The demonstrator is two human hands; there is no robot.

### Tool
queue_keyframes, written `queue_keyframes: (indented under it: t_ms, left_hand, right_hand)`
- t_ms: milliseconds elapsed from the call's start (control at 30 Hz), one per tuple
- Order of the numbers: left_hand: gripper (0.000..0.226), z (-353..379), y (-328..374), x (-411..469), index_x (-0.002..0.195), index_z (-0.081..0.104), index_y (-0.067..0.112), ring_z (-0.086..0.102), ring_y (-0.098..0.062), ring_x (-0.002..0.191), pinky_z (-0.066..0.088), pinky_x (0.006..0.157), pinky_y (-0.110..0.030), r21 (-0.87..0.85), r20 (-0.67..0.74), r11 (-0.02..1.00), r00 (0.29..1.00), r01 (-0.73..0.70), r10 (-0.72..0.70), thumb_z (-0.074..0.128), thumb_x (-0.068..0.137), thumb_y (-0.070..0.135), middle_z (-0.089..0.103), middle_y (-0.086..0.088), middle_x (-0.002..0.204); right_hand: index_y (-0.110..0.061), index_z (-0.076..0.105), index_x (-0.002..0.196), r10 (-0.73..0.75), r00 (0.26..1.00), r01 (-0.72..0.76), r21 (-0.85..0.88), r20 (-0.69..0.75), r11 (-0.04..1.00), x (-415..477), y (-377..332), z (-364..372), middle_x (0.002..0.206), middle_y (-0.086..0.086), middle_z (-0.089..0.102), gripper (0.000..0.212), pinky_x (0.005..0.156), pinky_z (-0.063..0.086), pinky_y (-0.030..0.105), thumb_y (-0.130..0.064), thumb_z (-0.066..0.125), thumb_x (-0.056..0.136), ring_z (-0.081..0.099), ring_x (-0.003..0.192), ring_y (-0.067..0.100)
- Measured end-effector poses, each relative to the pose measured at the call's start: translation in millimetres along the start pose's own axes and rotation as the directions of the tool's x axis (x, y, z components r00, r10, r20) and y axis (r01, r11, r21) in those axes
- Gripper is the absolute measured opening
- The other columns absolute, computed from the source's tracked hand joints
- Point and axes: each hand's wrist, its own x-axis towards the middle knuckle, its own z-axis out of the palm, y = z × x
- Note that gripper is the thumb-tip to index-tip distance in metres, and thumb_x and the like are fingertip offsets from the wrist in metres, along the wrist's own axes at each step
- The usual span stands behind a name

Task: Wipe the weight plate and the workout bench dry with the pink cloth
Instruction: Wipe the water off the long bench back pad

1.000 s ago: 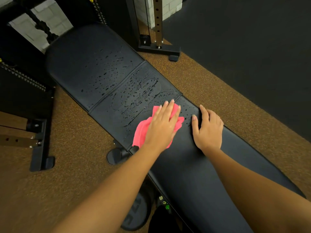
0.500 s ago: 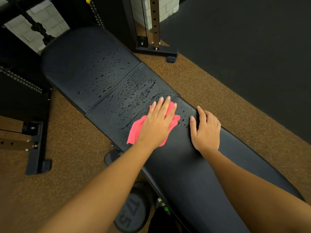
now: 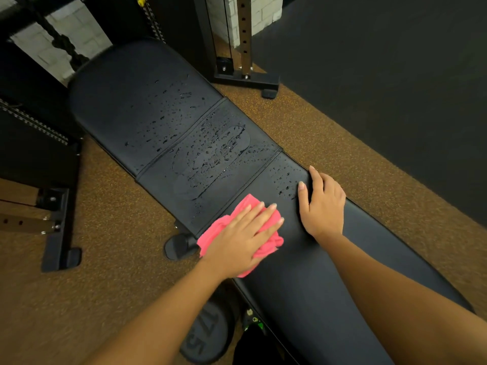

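A long black workout bench [image 3: 147, 106] runs diagonally from upper left to lower right. Water droplets cover its far pad and the middle logo panel; the near pad looks dry. My left hand [image 3: 242, 238] lies flat, fingers straight, pressing the crumpled pink cloth [image 3: 214, 229] onto the bench near its left edge. My right hand [image 3: 322, 204] rests flat on the bench's right side, apart from the cloth, beside a patch of droplets. A dark weight plate [image 3: 208, 335] lies on the floor under the bench's near left edge, partly hidden by my left forearm.
Brown speckled rubber floor [image 3: 110, 248] surrounds the bench. A black rack foot [image 3: 59, 230] stands at left. Another upright with its base [image 3: 245, 77] stands behind the bench. A dark mat [image 3: 395, 88] covers the right side. A bench wheel [image 3: 179, 246] juts out left.
My left hand has dragged the pink cloth back toward me and to the bench's left edge, off the wet logo panel. The right hand has stayed in place.
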Motion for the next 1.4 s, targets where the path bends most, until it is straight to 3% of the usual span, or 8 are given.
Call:
queue_keyframes:
  t_ms: [367, 533, 633, 867, 1033, 1167, 1267, 1400]
  left_hand:
    - [0.041, -1.8, 7.5, 10.9, 0.128, 0.056, 0.013, 0.042, -0.02, 0.129, 0.035, 0.106, -0.036, -0.233, -0.217, 0.932, 0.92, 0.277, -0.327, 0.046, 0.094, 0.033, 0.051, -0.008, 0.137]
    - [0.042, -42.7, 34.9, 44.2, 0.126, 0.057, 0.016, 0.045, -0.001, 0.123, 0.032, 0.099, -0.007, -0.856, 0.041, 0.236, 0.516, 0.46, -0.856, 0.045, 0.095, 0.042, 0.056, 0.004, 0.13]
    - [0.031, -64.2, 32.8, 62.3, 0.121, 0.057, 0.019, 0.054, -0.004, 0.113, 0.04, 0.095, -0.017, -0.934, 0.177, -0.059, 0.311, 0.353, -0.934, 0.045, 0.096, 0.034, 0.061, 0.007, 0.117]
    - [0.042, -74.4, 30.9, 81.4, 0.137, 0.043, 0.022, 0.056, -0.015, 0.116, 0.043, 0.102, -0.038, -0.915, 0.396, -0.393, 0.379, 0.091, -0.836, 0.048, 0.096, 0.032, 0.054, -0.003, 0.133]
    - [0.038, -74.6, 14.2, 78.7, 0.13, 0.053, 0.02, 0.053, -0.01, 0.12, 0.038, 0.108, -0.036, -0.939, 0.344, -0.272, 0.541, 0.212, -0.767, 0.037, 0.098, 0.032, 0.057, 0.001, 0.13]
    - [0.035, -82.3, -18.7, 66.0, 0.124, 0.057, 0.009, 0.055, 0.004, 0.109, 0.036, 0.095, -0.007, -0.893, 0.034, 0.24, 0.589, 0.381, -0.807, 0.034, 0.1, 0.019, 0.064, -0.001, 0.12]
    - [0.038, -77.9, -61.1, 52.7, 0.125, 0.057, 0.009, 0.049, -0.004, 0.116, 0.033, 0.102, -0.02, -0.64, -0.191, 0.532, 0.556, 0.554, -0.809, 0.03, 0.1, 0.021, 0.062, -0.005, 0.122]
    - [0.041, -58.4, -102.9, 41.9, 0.135, 0.047, 0.009, 0.026, -0.026, 0.14, 0.016, 0.114, -0.037, -0.302, -0.218, 0.693, 0.66, 0.655, -0.719, 0.031, 0.1, 0.024, 0.039, -0.009, 0.146]
  right_hand:
    - [-0.012, 0.041, 0.139, 0.029, 0.998, -0.033, 0.084, 0.047, 0.996, 2.4, 1.6, -0.8, 0.132, 0.012, 0.048, 0.054, 0.108, 0.024, 0.039, -0.043, 0.034, 0.096, 0.038, 0.126, 0.027]
    - [-0.016, 0.03, 0.144, 0.16, 0.987, -0.146, 0.524, 0.019, 0.839, -0.2, -36.9, -26.1, 0.142, 0.002, 0.037, 0.052, 0.113, 0.024, 0.035, -0.034, 0.04, 0.096, 0.028, 0.133, 0.012]
    - [-0.021, 0.037, 0.139, 0.167, 0.98, -0.189, 0.739, 0.105, 0.646, -10.4, -74.5, -46.2, 0.127, -0.004, 0.05, 0.046, 0.1, 0.036, 0.018, -0.034, 0.044, 0.096, 0.045, 0.118, 0.0]
    - [-0.047, 0.033, 0.136, -0.049, 0.862, -0.494, 0.859, 0.504, 0.135, -26.5, -108.2, -68.4, 0.138, -0.015, 0.047, 0.058, 0.099, 0.044, 0.027, -0.047, 0.055, 0.082, 0.052, 0.121, 0.003]
    - [-0.03, 0.039, 0.14, 0.111, 0.921, -0.39, 0.883, 0.374, 0.259, -10.2, -103.2, -63.8, 0.137, -0.007, 0.049, 0.051, 0.101, 0.045, 0.034, -0.027, 0.056, 0.093, 0.054, 0.119, 0.007]
    - [-0.027, 0.038, 0.14, 0.203, 0.967, -0.239, 0.818, 0.152, 0.524, 6.9, -88.9, -64.0, 0.14, -0.01, 0.042, 0.051, 0.102, 0.043, 0.028, -0.026, 0.057, 0.093, 0.049, 0.121, 0.007]
    - [-0.026, 0.032, 0.144, 0.232, 0.97, -0.207, 0.744, 0.072, 0.635, 11.5, -71.5, -59.6, 0.141, -0.014, 0.038, 0.056, 0.097, 0.033, 0.007, -0.027, 0.055, 0.094, 0.044, 0.122, 0.001]
    - [-0.03, 0.023, 0.147, 0.072, 0.977, -0.159, 0.458, 0.201, 0.875, 10.2, -56.9, -31.4, 0.15, -0.01, 0.031, 0.058, 0.118, 0.007, 0.043, -0.039, 0.048, 0.095, 0.019, 0.141, 0.016]
